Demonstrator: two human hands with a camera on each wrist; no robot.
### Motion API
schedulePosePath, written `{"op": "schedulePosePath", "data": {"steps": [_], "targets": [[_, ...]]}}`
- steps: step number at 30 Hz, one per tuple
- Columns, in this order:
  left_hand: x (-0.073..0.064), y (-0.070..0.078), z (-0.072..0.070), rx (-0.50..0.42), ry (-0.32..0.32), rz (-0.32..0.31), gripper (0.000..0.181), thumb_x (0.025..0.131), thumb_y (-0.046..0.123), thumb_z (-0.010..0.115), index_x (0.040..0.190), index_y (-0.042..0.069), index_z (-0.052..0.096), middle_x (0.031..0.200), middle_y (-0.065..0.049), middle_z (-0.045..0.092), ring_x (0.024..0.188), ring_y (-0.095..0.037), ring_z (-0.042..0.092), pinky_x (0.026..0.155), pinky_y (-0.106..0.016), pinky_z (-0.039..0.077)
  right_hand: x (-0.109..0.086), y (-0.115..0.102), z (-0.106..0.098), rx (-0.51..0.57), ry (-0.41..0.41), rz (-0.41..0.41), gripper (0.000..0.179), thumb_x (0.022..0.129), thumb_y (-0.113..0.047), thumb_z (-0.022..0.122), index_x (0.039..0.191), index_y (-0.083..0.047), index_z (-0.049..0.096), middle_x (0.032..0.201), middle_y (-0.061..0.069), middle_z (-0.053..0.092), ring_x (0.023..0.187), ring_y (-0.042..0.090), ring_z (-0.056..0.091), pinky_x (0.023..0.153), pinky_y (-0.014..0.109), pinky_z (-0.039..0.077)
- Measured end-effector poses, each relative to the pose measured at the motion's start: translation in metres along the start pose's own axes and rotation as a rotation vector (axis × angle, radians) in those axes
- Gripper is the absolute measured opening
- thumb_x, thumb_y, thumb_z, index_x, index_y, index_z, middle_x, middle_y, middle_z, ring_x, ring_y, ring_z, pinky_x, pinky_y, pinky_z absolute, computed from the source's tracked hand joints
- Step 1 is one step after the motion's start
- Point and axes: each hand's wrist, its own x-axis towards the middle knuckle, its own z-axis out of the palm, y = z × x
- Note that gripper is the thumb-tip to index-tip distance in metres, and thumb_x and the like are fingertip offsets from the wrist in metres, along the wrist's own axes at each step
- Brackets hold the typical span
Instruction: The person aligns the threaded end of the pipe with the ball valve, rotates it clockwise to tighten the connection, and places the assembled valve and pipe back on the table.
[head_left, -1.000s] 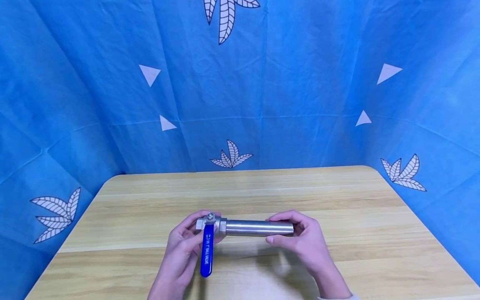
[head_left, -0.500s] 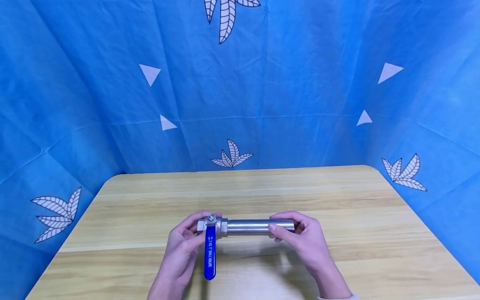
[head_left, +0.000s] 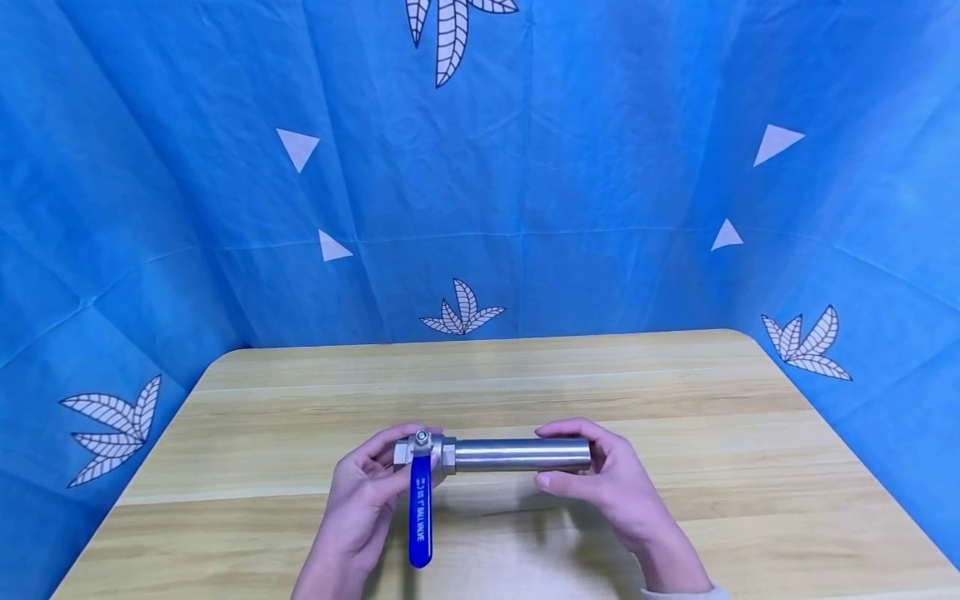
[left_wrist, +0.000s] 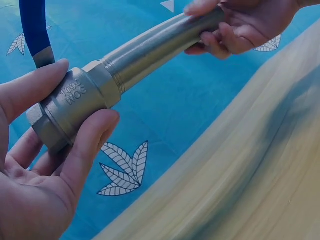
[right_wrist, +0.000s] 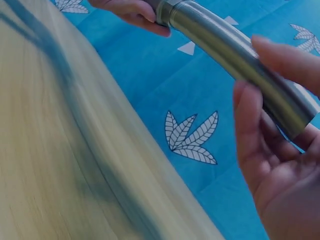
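My left hand [head_left: 352, 496] grips a steel ball valve [head_left: 448, 455] by its body, thumb and fingers on opposite sides. The valve's blue lever handle [head_left: 421, 521] points toward me. A plain steel pipe [head_left: 517, 455] extends rightward from the valve, held level above the table. Threads show where the pipe enters the valve [left_wrist: 75, 100] in the left wrist view. My right hand [head_left: 618, 483] curls round the pipe's free end, its thumb at the near lower edge. In the right wrist view, fingers lie on both sides of the pipe [right_wrist: 235, 57].
A light wooden table [head_left: 300, 392] lies beneath the hands, with their shadows on it. A blue curtain [head_left: 600, 167] with white leaf and triangle prints surrounds its back and sides.
My right thumb went up onto the pipe's front, then back down to its lower edge. The lever tilted slightly, its lower end shifting right and down. My left hand kept its grip.
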Motion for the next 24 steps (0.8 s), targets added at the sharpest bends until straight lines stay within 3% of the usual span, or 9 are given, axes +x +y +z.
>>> {"op": "schedulePosePath", "data": {"steps": [7,12,17,24], "targets": [[0.0008,-0.0010,-0.0003,0.006,0.012,-0.016,0.036,0.086,-0.007,0.080,0.117,0.012,0.080,0.122,-0.006,0.081,0.112,-0.025,0.076,0.097,-0.041,0.066,-0.0003,-0.0017,0.0013,-0.080,0.040,-0.093,0.057,0.077,0.003,0.089,0.131,0.000,0.069,0.126,0.012,0.073,0.107,0.020,0.073,0.094,0.027,0.062],[0.0012,-0.0013,-0.0008,0.002,0.010,-0.021,0.037,0.087,-0.008,0.078,0.119,0.011,0.079,0.123,-0.006,0.081,0.113,-0.025,0.075,0.096,-0.042,0.066,-0.0005,-0.0017,0.0004,-0.114,0.022,-0.131,0.051,0.074,0.005,0.090,0.121,-0.002,0.072,0.117,0.013,0.074,0.099,0.020,0.073,0.088,0.027,0.063],[0.0013,-0.0008,-0.0003,0.001,0.000,-0.022,0.039,0.085,-0.009,0.078,0.119,0.009,0.078,0.124,-0.008,0.080,0.113,-0.027,0.075,0.096,-0.044,0.066,-0.0002,-0.0025,0.0020,-0.104,0.041,-0.086,0.047,0.072,0.004,0.091,0.114,0.001,0.072,0.105,0.011,0.074,0.091,0.018,0.073,0.080,0.029,0.064],[0.0013,-0.0017,-0.0013,0.008,0.001,-0.023,0.039,0.087,-0.008,0.077,0.121,0.011,0.078,0.125,-0.007,0.080,0.116,-0.025,0.074,0.096,-0.047,0.066,-0.0003,-0.0030,0.0045,-0.072,0.097,-0.013,0.047,0.073,0.003,0.092,0.116,0.004,0.074,0.105,0.005,0.076,0.090,0.015,0.073,0.078,0.028,0.065]]}}
